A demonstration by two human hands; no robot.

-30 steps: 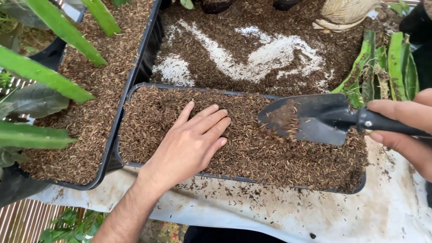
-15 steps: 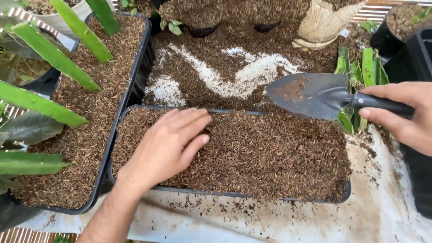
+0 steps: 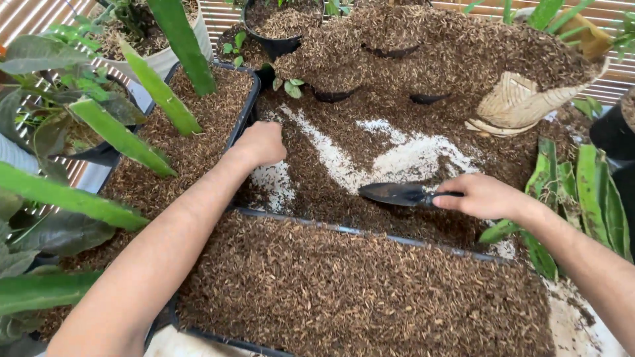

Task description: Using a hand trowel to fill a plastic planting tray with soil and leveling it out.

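Head view. Trowel [image 3: 397, 194]: black, pointed blade, lying flat on the brown husk pile [image 3: 344, 198] beyond the near tray [image 3: 370, 233]; my right hand [image 3: 481, 196] grips its handle. My left hand [image 3: 263, 143]: loosely curled, holding nothing, over the husks.

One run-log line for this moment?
left hand: fist on loose husk pile | right hand: holds black trowel, blade low over husks | front tray: full
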